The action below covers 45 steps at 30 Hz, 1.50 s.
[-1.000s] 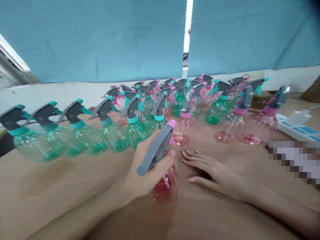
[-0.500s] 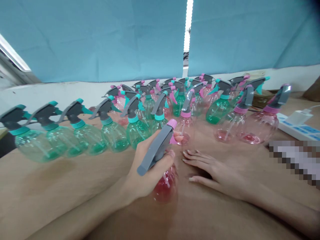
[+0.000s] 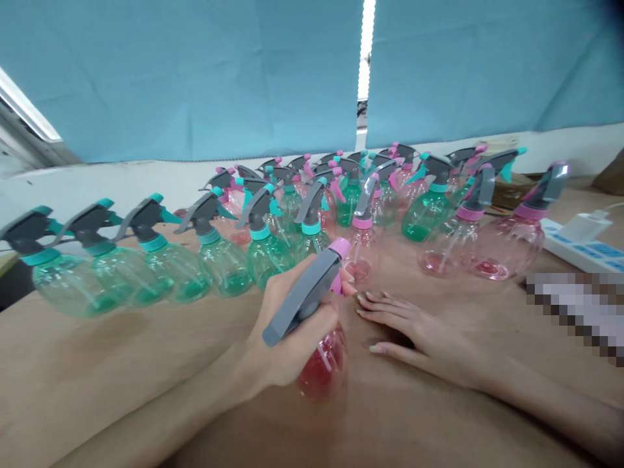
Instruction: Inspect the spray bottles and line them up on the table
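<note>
My left hand [image 3: 287, 331] is wrapped round the neck of a pink spray bottle [image 3: 322, 367] with a grey head and pink nozzle. Its fingers reach the pink trigger, and red-tinted liquid shows in the clear round body. Palm down on the brown table [image 3: 390, 416], my right hand [image 3: 414, 325] rests with fingers stretched out, just right of that bottle and apart from it. Behind the hands stands another pink spray bottle [image 3: 359, 257]. A row of green spray bottles [image 3: 225, 266] with grey and turquoise heads runs off to the left.
More green and pink spray bottles [image 3: 424, 218] crowd the back of the table. Two pink bottles [image 3: 509, 247] stand at the right, near a white power strip [image 3: 585, 250] with a plug in it. A blue curtain [image 3: 219, 78] hangs behind.
The held spray bottle's head has tipped slightly, its nozzle a little lower and its back end a little left. My right hand has stayed put.
</note>
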### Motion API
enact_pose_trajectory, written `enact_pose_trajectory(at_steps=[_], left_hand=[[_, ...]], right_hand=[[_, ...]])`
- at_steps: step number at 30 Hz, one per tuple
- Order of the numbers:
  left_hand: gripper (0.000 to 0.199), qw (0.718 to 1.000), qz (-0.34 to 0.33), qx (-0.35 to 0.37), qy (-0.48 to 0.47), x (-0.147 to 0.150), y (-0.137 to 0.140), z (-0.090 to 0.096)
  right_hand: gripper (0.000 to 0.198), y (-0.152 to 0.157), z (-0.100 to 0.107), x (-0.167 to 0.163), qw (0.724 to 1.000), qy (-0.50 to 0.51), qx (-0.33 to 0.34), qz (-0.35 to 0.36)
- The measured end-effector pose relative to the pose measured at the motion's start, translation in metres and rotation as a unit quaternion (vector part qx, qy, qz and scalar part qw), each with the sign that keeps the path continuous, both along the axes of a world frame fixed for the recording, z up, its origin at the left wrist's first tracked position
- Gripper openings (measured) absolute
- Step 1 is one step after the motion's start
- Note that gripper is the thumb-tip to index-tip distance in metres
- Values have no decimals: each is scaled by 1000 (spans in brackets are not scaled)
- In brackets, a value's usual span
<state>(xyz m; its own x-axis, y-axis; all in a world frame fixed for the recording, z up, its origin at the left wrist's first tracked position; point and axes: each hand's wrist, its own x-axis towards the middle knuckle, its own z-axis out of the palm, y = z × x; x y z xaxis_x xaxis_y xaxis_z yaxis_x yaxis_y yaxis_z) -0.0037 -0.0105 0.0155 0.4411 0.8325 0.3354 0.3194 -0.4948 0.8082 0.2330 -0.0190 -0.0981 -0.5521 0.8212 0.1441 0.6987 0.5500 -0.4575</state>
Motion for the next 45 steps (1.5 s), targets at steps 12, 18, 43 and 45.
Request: enact_pose_trajectory(at_steps=[12, 18, 43, 45], left_hand=[[4, 999, -26, -19, -4, -1, 1, -3], [15, 999, 35, -10, -9, 3, 3, -6], [13, 999, 30, -13, 1, 5, 2, -3], [14, 999, 30, -16, 1, 5, 2, -4]], right_hand=[[57, 0, 0, 1, 1000, 7, -4, 1], [56, -1, 3, 0, 1000, -1, 3, 0], [57, 1, -4, 2, 999, 28, 19, 11], [56, 1, -4, 2, 999, 25, 18, 9]])
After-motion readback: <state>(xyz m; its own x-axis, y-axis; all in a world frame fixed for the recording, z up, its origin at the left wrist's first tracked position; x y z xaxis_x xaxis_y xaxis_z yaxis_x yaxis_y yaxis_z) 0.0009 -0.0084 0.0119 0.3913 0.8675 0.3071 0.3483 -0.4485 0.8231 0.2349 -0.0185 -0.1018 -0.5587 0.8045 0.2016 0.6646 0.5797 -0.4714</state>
